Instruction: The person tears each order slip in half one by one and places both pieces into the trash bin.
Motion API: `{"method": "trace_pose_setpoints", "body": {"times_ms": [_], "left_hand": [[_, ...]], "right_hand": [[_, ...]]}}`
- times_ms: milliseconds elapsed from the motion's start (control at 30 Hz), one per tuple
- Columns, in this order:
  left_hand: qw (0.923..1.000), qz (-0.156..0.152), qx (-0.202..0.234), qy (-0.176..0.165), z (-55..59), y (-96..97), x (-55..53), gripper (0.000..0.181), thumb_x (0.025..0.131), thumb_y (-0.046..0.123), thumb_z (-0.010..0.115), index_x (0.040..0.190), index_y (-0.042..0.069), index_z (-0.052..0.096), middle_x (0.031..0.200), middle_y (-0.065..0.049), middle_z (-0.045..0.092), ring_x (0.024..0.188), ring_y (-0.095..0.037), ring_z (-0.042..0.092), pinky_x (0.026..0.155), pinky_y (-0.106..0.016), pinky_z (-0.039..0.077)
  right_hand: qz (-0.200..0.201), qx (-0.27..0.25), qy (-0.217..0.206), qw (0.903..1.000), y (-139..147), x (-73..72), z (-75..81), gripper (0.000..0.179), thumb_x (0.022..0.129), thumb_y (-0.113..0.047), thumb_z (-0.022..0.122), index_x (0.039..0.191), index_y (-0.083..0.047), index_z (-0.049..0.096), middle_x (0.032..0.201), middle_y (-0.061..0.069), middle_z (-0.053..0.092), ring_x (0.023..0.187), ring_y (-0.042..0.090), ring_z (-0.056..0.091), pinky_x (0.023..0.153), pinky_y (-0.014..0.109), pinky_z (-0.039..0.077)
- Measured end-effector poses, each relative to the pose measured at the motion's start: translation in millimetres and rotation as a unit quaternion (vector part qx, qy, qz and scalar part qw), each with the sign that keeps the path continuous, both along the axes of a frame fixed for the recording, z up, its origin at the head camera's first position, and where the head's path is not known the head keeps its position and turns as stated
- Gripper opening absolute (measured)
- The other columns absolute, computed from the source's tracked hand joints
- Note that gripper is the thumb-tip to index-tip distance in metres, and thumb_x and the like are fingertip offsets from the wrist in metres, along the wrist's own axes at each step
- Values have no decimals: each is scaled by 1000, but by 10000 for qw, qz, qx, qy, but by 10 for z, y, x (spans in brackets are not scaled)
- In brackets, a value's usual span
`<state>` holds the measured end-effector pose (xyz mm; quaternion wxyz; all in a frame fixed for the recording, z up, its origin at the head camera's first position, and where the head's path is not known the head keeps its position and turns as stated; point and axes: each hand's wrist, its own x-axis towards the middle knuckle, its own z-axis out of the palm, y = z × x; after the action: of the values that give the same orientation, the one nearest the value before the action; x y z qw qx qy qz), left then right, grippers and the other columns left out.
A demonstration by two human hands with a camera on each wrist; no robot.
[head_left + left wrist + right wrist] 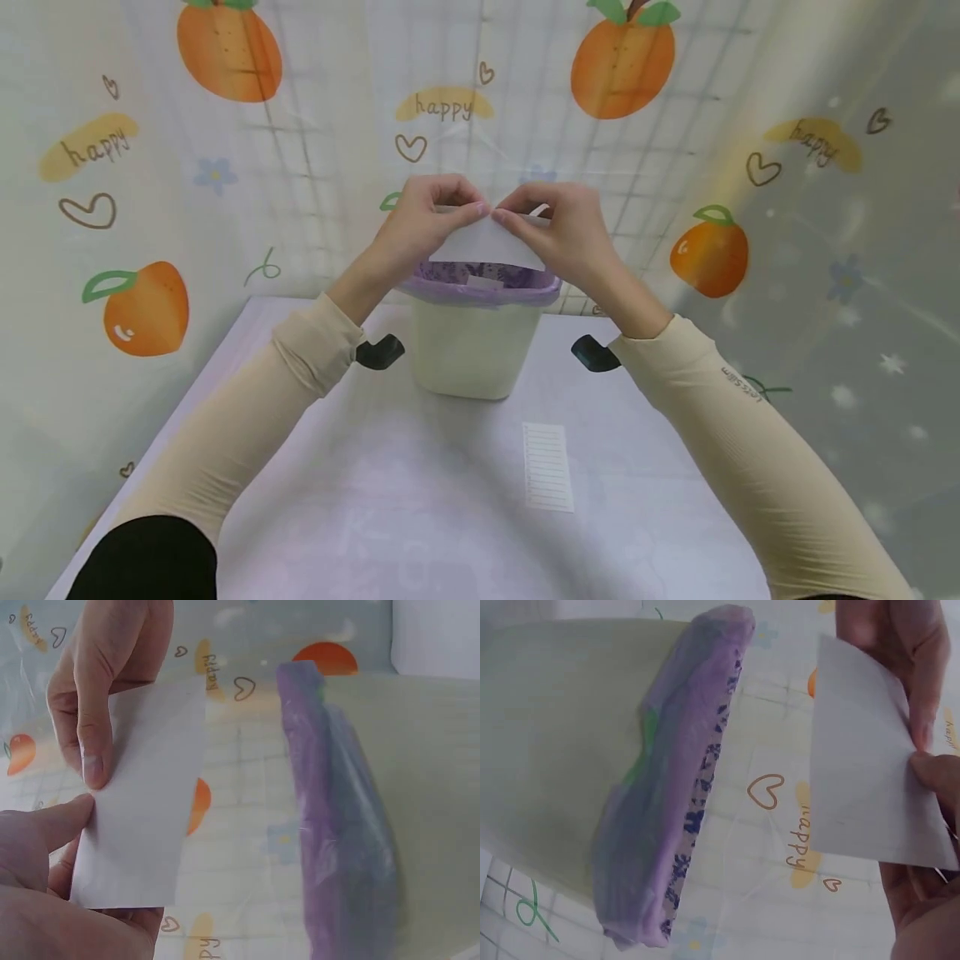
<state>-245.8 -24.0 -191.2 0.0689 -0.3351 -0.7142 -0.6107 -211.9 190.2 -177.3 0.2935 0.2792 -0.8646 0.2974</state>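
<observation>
Above a pale trash bin [476, 350], my left hand [431, 218] and right hand [562, 229] pinch one white sheet of paper [487, 242] by its upper edge. Their thumbs nearly meet at the middle of that edge. In the left wrist view the paper [146, 810] looks blank, with the fingers behind it. A purple bag [480, 293] lines the bin and folds over the rim. Inside its mouth a small white piece of paper [485, 282] shows. From the right wrist view, the paper [870, 765] is held apart from the bag's rim.
A narrow slip with printed lines [548, 467] lies on the white table [420, 492], in front of the bin to the right. Behind the table hangs a curtain [330, 142] printed with oranges and hearts, with a wire grid showing through it.
</observation>
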Motion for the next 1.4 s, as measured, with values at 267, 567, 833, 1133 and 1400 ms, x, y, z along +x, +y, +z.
{"method": "trace_pose_setpoints", "body": {"times_ms": [267,567,833,1133,1400], "left_hand": [[9997,-6,107,-227,141,85,-112,7,100,10,73,97,3,75,95,-4,75,93,-15,64,80,-27,49],[9957,170,-42,-909,257,97,-266,10,101,11,71,102,2,75,90,1,70,86,-14,59,78,-25,46],[9895,306,-244,-1389,377,151,-393,9,101,12,71,100,4,76,93,0,68,90,-14,58,88,-29,46],[9771,674,-492,-1956,459,168,-467,9,102,18,71,95,13,75,101,2,65,102,-15,56,106,-45,44],[9730,813,-665,-2055,532,210,-481,10,102,16,71,93,12,75,110,0,64,112,-17,56,109,-40,44]], "right_hand": [[-222,117,263,9993,21,-73,131,14,99,-21,77,96,-9,83,91,6,81,86,18,71,86,43,56],[-327,114,121,9993,-15,-268,178,12,98,-18,77,98,-7,82,95,10,81,94,23,71,94,44,54],[-396,138,-14,9991,16,-423,249,14,99,-18,76,99,-5,81,97,12,81,99,25,74,101,42,55],[-673,99,-405,9969,-25,-554,256,18,101,-21,74,102,-5,80,105,14,80,110,28,74,106,43,52],[-870,97,-372,9955,-43,-544,286,15,100,-19,75,102,-5,81,105,14,80,111,28,74,105,42,53]]}}
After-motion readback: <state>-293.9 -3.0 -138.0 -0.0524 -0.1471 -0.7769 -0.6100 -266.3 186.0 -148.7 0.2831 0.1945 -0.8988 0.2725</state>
